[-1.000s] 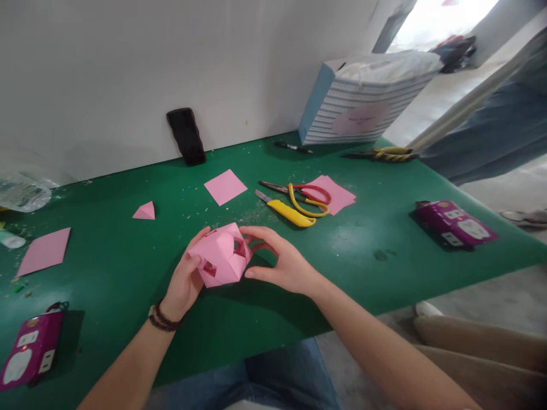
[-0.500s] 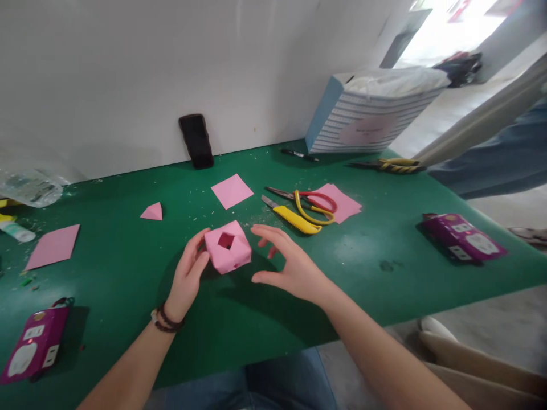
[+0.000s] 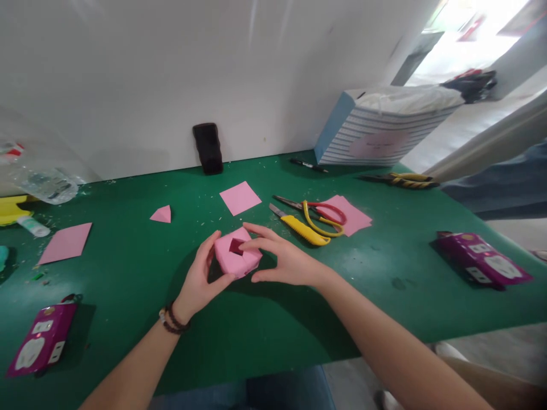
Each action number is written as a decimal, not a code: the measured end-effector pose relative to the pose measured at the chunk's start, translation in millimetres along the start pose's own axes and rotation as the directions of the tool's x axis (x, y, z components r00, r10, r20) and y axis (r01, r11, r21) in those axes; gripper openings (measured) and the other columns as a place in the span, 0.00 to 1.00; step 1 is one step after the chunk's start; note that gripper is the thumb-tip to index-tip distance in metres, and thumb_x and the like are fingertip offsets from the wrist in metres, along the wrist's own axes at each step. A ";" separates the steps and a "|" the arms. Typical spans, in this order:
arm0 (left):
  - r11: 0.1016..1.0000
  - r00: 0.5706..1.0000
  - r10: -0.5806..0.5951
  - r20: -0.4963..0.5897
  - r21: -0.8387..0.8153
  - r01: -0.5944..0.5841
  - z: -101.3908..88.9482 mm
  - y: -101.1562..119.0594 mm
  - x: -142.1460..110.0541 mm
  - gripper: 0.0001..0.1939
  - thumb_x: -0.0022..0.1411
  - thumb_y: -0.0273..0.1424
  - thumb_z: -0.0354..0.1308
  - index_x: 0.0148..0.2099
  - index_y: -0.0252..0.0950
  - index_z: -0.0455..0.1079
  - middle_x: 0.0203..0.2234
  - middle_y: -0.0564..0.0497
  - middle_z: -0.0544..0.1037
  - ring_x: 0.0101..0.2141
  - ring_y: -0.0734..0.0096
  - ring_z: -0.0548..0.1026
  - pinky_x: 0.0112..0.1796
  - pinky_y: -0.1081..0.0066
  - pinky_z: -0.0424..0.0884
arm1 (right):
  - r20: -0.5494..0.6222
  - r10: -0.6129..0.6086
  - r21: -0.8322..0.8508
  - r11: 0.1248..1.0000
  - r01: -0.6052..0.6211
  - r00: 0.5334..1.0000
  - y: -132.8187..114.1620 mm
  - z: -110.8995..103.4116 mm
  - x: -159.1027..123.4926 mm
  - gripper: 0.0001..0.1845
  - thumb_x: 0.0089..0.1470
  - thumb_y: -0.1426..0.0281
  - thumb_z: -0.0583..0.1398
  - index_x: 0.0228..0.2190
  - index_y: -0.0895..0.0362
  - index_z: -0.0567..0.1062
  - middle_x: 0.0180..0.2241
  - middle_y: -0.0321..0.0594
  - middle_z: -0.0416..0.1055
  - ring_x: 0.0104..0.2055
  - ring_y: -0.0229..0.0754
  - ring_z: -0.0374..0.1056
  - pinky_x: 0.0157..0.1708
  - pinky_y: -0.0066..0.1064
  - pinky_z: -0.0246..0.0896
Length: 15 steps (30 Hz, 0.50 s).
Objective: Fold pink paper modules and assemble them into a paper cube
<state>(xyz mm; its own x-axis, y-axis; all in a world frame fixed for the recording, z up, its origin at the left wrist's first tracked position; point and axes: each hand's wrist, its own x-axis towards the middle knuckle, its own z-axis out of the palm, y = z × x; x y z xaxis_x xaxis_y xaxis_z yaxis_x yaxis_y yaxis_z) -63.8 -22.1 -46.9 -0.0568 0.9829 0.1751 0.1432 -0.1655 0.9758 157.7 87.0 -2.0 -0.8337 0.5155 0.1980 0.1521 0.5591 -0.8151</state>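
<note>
A folded pink paper cube [image 3: 228, 263] with a square opening in its top sits between my hands, over the green table. My left hand [image 3: 205, 279] grips its left side, thumb along the near face and fingers behind. My right hand [image 3: 284, 259] is closed around the right side, one finger at the edge of the opening and another along the back. Whether that fingertip goes inside is hard to see. Just beyond lie a square pink sheet [image 3: 240, 197], a yellow utility knife [image 3: 305, 229] and red-and-yellow-handled scissors [image 3: 329, 221].
Pink sheets [image 3: 356, 221] lie under the scissors, another sheet [image 3: 66, 243] and a small folded pink piece [image 3: 162, 214] at left. A phone [image 3: 208, 148] leans on the wall. Purple packs [image 3: 485, 259] flank both sides. Pliers [image 3: 401, 180], a pen [image 3: 308, 165] and a striped bag [image 3: 384, 134] are behind.
My right hand has moved left from beside the cube onto it, a finger reaching the opening. My left thumb has shifted along the near face. The camera view has shifted slightly.
</note>
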 end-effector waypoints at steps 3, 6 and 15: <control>0.998 0.998 -0.004 0.055 -0.058 0.008 -2.0 -1.6 2.0 0.42 0.61 0.35 0.63 0.71 0.47 0.46 0.69 0.42 0.52 0.67 0.49 0.53 0.64 0.47 0.55 | -0.020 -0.020 0.002 1.000 0.020 1.000 2.8 4.5 -3.3 0.32 0.48 0.64 0.70 0.55 0.49 0.71 0.67 0.49 0.51 0.68 0.55 0.50 0.62 0.51 0.55; 0.989 0.997 0.006 0.075 -0.150 0.006 -2.6 -0.8 3.9 0.43 0.62 0.36 0.62 0.71 0.49 0.42 0.70 0.44 0.50 0.68 0.49 0.51 0.64 0.48 0.54 | -0.055 -0.030 0.016 0.999 0.031 0.998 8.1 6.0 -3.4 0.43 0.46 0.60 0.71 0.61 0.46 0.63 0.68 0.49 0.48 0.70 0.56 0.46 0.63 0.55 0.51; 0.979 0.997 0.016 0.078 -0.206 0.001 3.0 -2.6 5.2 0.34 0.66 0.39 0.56 0.70 0.53 0.48 0.71 0.53 0.46 0.69 0.54 0.46 0.65 0.55 0.54 | -0.024 -0.011 -0.001 1.000 0.011 1.000 8.3 14.4 0.8 0.39 0.50 0.62 0.68 0.61 0.50 0.63 0.67 0.51 0.51 0.69 0.54 0.47 0.63 0.53 0.54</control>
<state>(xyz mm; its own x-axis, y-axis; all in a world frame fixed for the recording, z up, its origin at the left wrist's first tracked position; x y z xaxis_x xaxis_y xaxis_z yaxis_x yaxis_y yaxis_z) -61.5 -16.4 -48.9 0.0231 0.9835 0.1794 -0.0632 -0.1776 0.9821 150.7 82.7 -16.5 -0.8221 0.5250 0.2203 0.1434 0.5653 -0.8124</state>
